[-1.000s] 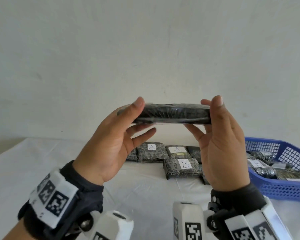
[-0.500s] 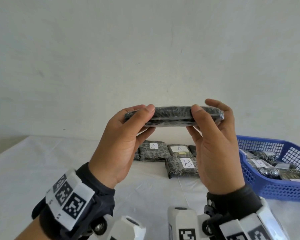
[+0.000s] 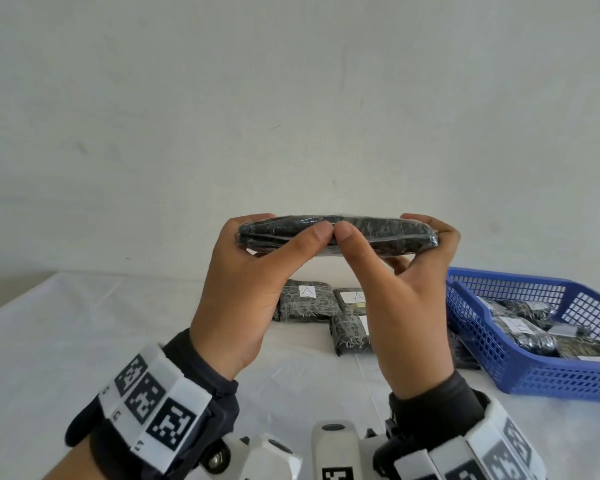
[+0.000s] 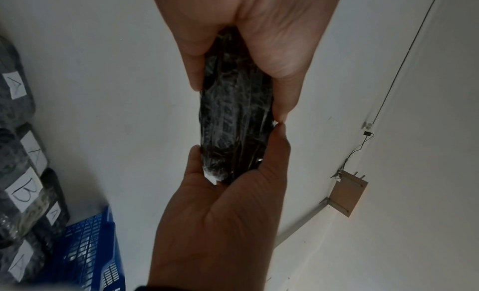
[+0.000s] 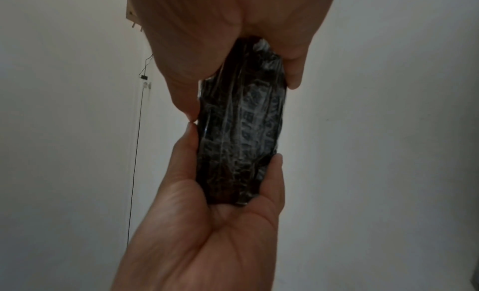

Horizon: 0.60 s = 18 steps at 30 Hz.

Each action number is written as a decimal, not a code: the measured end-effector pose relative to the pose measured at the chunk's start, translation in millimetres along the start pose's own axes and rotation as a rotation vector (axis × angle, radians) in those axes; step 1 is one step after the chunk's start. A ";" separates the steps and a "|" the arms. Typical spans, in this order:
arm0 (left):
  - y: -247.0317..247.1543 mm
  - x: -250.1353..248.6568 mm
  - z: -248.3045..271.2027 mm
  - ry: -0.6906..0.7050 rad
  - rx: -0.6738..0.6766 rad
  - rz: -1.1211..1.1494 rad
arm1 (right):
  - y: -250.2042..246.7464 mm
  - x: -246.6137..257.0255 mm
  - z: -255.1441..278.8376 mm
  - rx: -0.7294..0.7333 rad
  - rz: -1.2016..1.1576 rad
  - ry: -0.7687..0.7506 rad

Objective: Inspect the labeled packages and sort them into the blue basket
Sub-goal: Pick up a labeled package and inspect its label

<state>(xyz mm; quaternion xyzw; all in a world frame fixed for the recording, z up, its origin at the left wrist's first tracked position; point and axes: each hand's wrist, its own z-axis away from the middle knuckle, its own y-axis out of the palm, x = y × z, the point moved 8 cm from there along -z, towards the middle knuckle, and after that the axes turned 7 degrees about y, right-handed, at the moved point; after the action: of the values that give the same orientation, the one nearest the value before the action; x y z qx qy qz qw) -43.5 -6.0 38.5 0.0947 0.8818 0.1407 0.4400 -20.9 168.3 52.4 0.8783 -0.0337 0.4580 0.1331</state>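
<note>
I hold a black plastic-wrapped package (image 3: 388, 233) edge-on in the air at chest height, in front of the wall. My left hand (image 3: 274, 251) grips its left end and my right hand (image 3: 395, 265) its right end. The fingers sit behind it, and the two thumb tips touch at the middle of the near edge. No label shows on it. In the left wrist view the package (image 4: 233, 115) runs between my left hand (image 4: 220, 213) below and my right hand (image 4: 246, 39) above. The right wrist view shows the package (image 5: 241, 127) the same way. The blue basket (image 3: 534, 379) stands on the table to the right.
Wrapped packages lie on the white table behind my hands: two labelled A (image 3: 305, 303) (image 3: 352, 296) and one partly hidden (image 3: 349, 334). In the left wrist view one of them reads B (image 4: 24, 191). Several packages (image 3: 520, 327) lie inside the basket. A plain wall rises behind the table.
My thumbs have slid inward from the package's ends along its near edge until they meet at the middle. The package stays raised and roughly level.
</note>
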 end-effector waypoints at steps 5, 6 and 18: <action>0.7 0.0 0.6 -0.004 -0.004 0.024 | -1.7 -0.4 -3.3 0.002 -0.031 0.025; 1.5 0.3 0.1 -0.008 0.006 0.026 | -3.5 -1.8 -4.1 -0.012 -0.046 0.032; 3.8 -0.8 -0.5 -0.075 0.026 0.094 | -16.1 -1.4 -16.1 0.049 -0.119 0.128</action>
<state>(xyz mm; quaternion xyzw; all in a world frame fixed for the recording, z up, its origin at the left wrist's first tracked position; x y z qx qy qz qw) -43.3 -2.7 40.5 0.1471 0.8610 0.1463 0.4644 -31.6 188.0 56.8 0.8506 0.0383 0.5051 0.1406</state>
